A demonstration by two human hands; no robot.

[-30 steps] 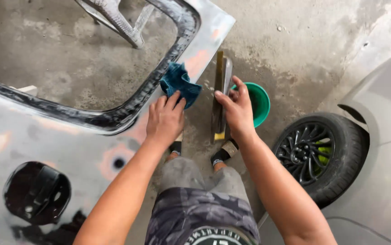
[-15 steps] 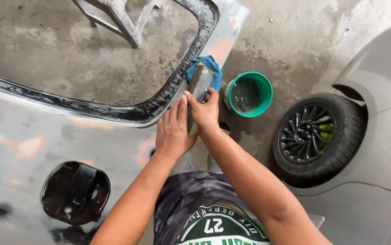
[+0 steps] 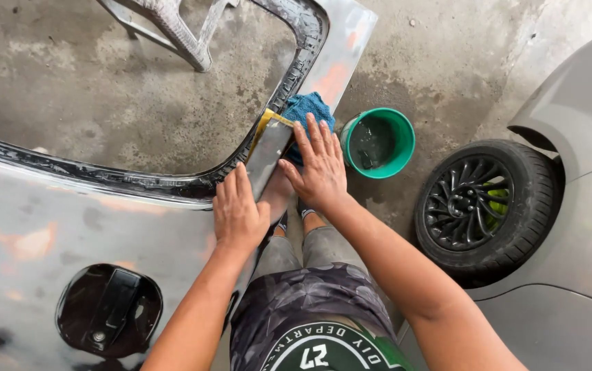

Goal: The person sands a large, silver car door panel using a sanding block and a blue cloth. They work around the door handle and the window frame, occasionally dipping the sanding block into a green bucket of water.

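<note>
your right hand [image 3: 318,165] lies flat, fingers spread, pressing the grey sheet of sandpaper with yellow backing [image 3: 268,148] and touching the blue cloth [image 3: 308,110] on the bare silver car body panel [image 3: 55,227]; left hand [image 3: 237,213] open, bracing just beside it. keep pressure even along the panel edge. green bucket [image 3: 399,148] near.

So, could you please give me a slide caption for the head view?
Both hands press a sanding sheet flat on a grey car panel, beside a blue cloth and green bucket.

Right hand [image 3: 320,168] now presses flat on the sanding sheet [image 3: 268,154] (earlier gripping it); left hand [image 3: 239,214] slides beside it.
</note>
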